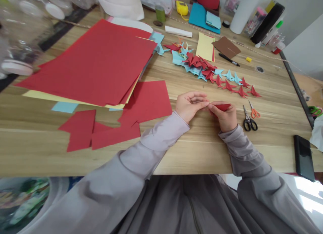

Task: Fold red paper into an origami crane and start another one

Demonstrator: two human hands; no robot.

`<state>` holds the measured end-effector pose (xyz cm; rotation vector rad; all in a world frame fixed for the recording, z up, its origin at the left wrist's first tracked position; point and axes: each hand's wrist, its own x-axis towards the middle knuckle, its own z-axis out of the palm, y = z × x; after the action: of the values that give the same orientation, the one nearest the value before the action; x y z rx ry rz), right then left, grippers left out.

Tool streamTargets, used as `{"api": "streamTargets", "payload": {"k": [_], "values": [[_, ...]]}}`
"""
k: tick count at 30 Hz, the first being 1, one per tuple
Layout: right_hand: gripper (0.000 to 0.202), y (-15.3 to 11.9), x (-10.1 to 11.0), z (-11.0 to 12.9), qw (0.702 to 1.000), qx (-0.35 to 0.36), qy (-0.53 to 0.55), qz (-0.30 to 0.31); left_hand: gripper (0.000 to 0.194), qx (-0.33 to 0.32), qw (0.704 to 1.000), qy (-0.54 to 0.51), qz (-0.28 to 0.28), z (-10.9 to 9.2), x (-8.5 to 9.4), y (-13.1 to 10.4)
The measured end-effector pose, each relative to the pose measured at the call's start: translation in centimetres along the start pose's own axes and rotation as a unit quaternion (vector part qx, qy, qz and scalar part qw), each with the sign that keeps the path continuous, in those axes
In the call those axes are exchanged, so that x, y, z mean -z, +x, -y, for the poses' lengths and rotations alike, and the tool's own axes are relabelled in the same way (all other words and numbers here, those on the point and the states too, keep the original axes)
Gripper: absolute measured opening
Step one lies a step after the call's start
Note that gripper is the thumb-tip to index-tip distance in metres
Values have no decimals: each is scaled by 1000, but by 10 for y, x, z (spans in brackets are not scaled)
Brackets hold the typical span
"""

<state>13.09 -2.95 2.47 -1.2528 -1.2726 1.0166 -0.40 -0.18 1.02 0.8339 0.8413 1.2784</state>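
My right hand (225, 117) is closed around a small folded piece of red paper (223, 107), whose pointed end shows above the fingers. My left hand (192, 104) meets it from the other side, thumb and forefinger pinched at the paper's left tip; the exact fold there is hidden by the fingertips. Just beyond both hands lies a row of folded red paper cranes (229, 86), with several light blue ones (229, 76) behind. Black-handled scissors (248, 121) and small orange-handled scissors (254, 112) rest right of my right hand.
Large red sheets (101, 62) are stacked at the left, with cut red pieces (80, 133) in front. A black pen (229, 59), brown paper (226, 47) and yellow paper (205, 45) lie farther back. A phone (303, 157) sits at the right front edge.
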Motion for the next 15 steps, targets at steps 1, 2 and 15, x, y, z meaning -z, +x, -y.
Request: {"api": "streamTargets", "payload": {"k": [1, 2, 15], "values": [[9, 0, 0, 0, 1000, 3, 0, 2, 37, -1, 1000, 0, 1, 0, 0, 0], [9, 0, 0, 0, 1000, 4, 0, 4, 37, -2, 1000, -1, 1, 0, 0, 0], [15, 3, 0, -7, 1000, 4, 2, -4, 33, -16, 1000, 12, 5, 1, 2, 1]]}}
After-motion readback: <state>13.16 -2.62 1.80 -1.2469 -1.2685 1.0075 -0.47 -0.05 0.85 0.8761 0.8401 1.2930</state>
